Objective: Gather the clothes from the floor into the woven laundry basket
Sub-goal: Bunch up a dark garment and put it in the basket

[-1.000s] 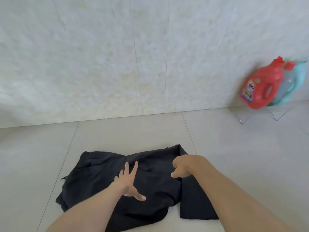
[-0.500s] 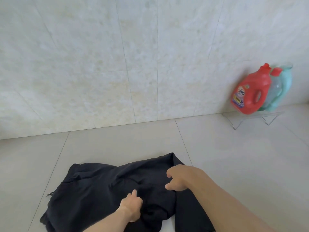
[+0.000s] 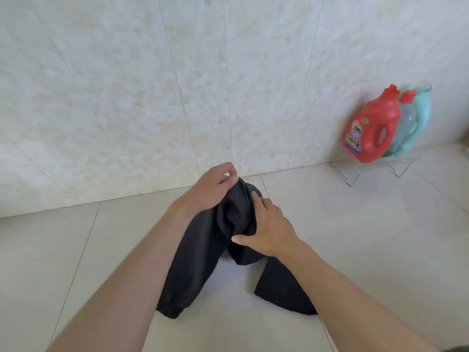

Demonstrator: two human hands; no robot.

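Note:
A black garment [image 3: 193,260] hangs bunched in front of me, lifted off the pale tiled floor, its lower ends trailing near the tiles. My left hand [image 3: 210,189] pinches the top of the cloth between thumb and fingers. My right hand [image 3: 266,227] wraps around the bunched cloth just below, thumb toward me. The woven laundry basket is not in view.
A tiled wall [image 3: 177,97] rises close ahead. At the right, a red detergent bottle [image 3: 370,128] and a teal bottle [image 3: 418,123] lean on a clear stand [image 3: 355,171] by the wall. Bare floor tiles [image 3: 355,237] lie on both sides.
The garment lay spread flat on the floor. Both hands closed on it, gathered it and lifted it up into a hanging bunch.

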